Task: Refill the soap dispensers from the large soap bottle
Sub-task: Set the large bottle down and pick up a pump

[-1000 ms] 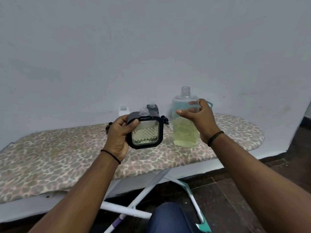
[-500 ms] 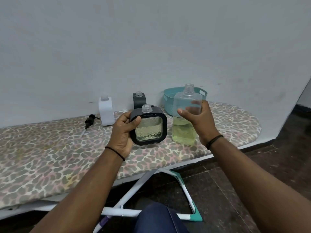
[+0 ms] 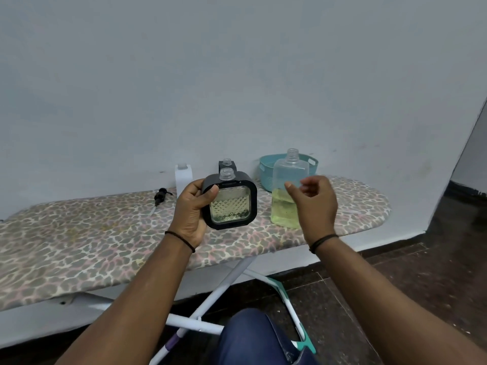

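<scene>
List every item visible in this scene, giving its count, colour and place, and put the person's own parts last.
Large soap bottle: 1, clear with yellow-green liquid, uncapped, upright on the ironing board.
Square dispenser: 1, black frame with clear window, uncapped, in the left hand.
Second black dispenser: 1, behind it by the wall.
White dispenser: 1, by the wall.
Pump head: 1, black, lying on the board.
Basket: 1, teal, behind the large bottle.
Ironing board: 1, leopard-print cover.
Left hand: grips the square dispenser.
Right hand: loosely curled beside the large bottle, holding nothing.
</scene>
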